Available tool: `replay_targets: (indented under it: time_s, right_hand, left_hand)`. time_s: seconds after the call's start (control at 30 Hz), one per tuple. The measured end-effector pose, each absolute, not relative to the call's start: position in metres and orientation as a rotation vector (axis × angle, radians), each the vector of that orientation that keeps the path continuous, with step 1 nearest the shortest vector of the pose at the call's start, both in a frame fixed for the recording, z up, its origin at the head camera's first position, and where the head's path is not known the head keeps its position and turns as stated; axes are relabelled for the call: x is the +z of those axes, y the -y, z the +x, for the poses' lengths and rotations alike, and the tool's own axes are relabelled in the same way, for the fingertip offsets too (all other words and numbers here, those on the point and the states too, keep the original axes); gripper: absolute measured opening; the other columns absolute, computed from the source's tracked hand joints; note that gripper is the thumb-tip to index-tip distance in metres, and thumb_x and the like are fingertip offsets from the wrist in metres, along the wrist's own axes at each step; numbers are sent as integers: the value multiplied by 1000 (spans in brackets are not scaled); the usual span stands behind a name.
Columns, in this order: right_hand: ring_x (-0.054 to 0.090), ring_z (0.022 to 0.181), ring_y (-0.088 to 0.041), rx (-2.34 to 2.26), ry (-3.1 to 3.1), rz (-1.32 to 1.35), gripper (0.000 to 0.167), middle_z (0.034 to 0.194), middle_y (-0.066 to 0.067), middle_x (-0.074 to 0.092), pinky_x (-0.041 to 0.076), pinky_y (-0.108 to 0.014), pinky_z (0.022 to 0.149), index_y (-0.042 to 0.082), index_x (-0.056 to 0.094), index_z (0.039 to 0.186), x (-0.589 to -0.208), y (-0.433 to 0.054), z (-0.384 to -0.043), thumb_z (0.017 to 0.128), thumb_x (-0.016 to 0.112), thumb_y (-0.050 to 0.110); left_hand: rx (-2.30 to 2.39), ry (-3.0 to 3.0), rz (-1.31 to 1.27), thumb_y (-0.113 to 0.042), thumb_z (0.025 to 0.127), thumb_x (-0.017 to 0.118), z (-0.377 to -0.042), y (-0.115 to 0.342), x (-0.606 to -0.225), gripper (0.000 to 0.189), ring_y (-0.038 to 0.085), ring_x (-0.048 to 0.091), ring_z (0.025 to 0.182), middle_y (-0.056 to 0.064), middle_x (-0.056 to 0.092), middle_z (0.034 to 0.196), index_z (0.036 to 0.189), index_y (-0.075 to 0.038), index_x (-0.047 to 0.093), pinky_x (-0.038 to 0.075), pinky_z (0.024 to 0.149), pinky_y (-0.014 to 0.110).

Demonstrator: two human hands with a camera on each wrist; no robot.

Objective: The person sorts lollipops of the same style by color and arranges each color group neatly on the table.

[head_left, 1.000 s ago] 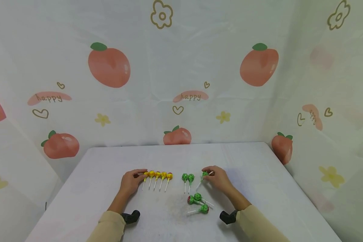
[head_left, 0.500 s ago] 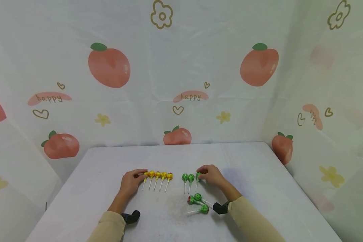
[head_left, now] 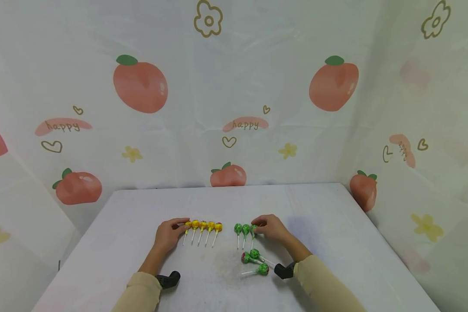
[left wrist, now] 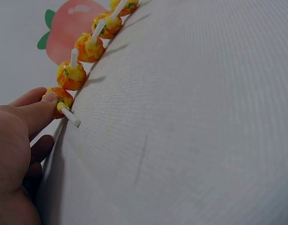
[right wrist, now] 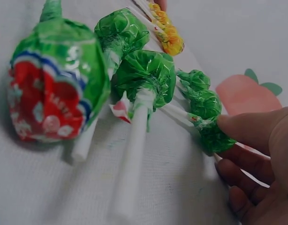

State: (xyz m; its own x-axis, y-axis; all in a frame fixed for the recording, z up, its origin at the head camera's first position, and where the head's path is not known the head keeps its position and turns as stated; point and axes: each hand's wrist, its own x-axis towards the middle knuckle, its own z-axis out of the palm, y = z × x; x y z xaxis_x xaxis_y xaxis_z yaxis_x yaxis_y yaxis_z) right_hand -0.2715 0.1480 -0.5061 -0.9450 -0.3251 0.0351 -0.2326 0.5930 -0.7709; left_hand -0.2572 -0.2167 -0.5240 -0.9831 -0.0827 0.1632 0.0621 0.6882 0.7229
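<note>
Five yellow lollipops (head_left: 203, 225), six green lollipops (head_left: 246, 229), two hands (head_left: 168, 234).

Five lollipops (head_left: 203, 225) lie left of six others (head_left: 255, 253).

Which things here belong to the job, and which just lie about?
Apparently in the job:
row of five yellow lollipops, left hand pinching an end one
row of three green lollipops, right hand pinching an end one
three loose green lollipops, probably

Just surroundings:
white table
patterned backdrop
black wrist devices

Free passage lies between the row of yellow lollipops (head_left: 203, 225) and the row of green lollipops (head_left: 246, 229); three scattered green lollipops (head_left: 255, 253) obstruct the latter's near side.
</note>
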Motion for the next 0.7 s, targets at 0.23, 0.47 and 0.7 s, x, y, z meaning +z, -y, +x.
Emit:
replay_targets:
  time_s: [0.23, 0.47, 0.7]
  right_hand:
    - [58, 82, -14, -1301, -2683, -493, 20, 94, 0, 68, 47, -33, 68, 7, 73, 104, -506, -147, -270, 85, 75, 11]
    - [61, 88, -17, -1326, -2677, -461, 23, 97, -1, 68, 48, -33, 70, 7, 72, 107, -507, -148, -270, 85, 75, 12]
    - [61, 87, -17, -1361, -2680, -457, 20, 97, -2, 69, 48, -34, 70, 6, 72, 104, -506, -147, -268, 85, 75, 10]
  left_hand:
    - [-1183, 2704, 1, -13, 89, 72, -257, 218, -524, 25, 20, 55, 83, 9, 68, 108, 113, -12, 74, 43, 72, 35]
    - [-1189, 2705, 3, -13, 89, 71, -258, 217, -525, 25, 19, 54, 82, 8, 68, 107, 114, -12, 74, 43, 72, 34]
    - [-1181, 2696, 6, -13, 88, 72, -258, 218, -527, 24, 20, 53, 81, 8, 68, 104, 112, -12, 75, 43, 71, 33]
